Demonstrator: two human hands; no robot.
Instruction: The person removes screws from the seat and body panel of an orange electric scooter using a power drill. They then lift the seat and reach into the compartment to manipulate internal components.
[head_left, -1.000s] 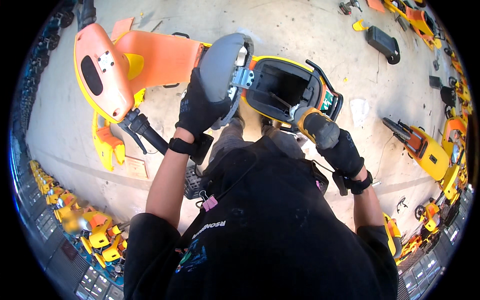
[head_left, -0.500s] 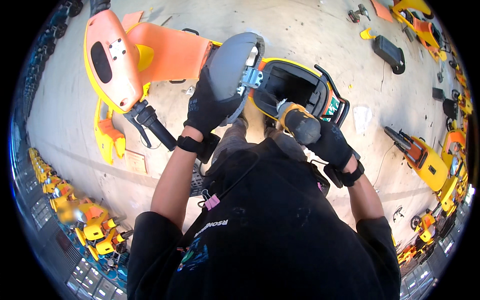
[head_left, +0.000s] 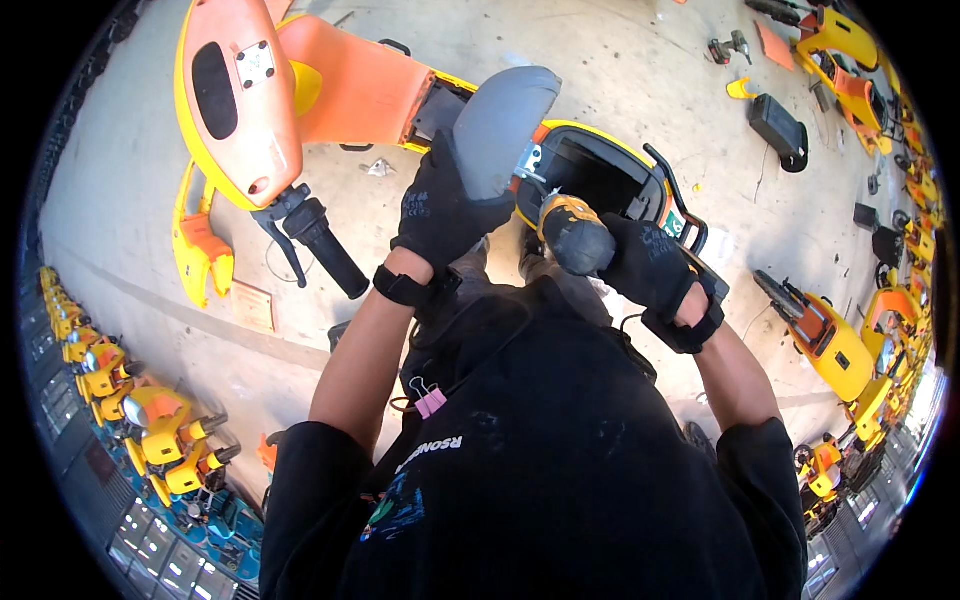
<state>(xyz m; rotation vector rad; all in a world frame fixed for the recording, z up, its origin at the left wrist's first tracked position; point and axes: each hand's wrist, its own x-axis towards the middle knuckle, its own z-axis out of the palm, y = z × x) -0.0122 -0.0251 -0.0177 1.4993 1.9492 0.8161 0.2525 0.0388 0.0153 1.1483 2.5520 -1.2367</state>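
My gloved left hand (head_left: 440,205) grips the lower left side of the raised grey seat (head_left: 500,120). My gloved right hand (head_left: 645,260) is closed on a yellow-and-black power driver (head_left: 575,240), its bit end up against or close to the metal hinge bracket (head_left: 530,160) under the seat. Right of the seat is the open black storage compartment (head_left: 595,165) in the yellow rear body, with a black grab rail (head_left: 668,180). The scooter's orange front body (head_left: 240,110) and black handlebar grip (head_left: 335,255) lie to the left. The driver's tip is small and partly hidden.
A yellow-orange panel (head_left: 200,250) lies at the left. A black box (head_left: 775,130) and another driver (head_left: 730,50) lie on the concrete floor (head_left: 680,90) at the upper right. Yellow scooters (head_left: 835,370) line the right side; more (head_left: 170,440) stand lower left.
The scooter has shifted rightward in view. The driver has moved left and up to the hinge bracket with my right hand. The seat now tilts over more, hiding part of that bracket.
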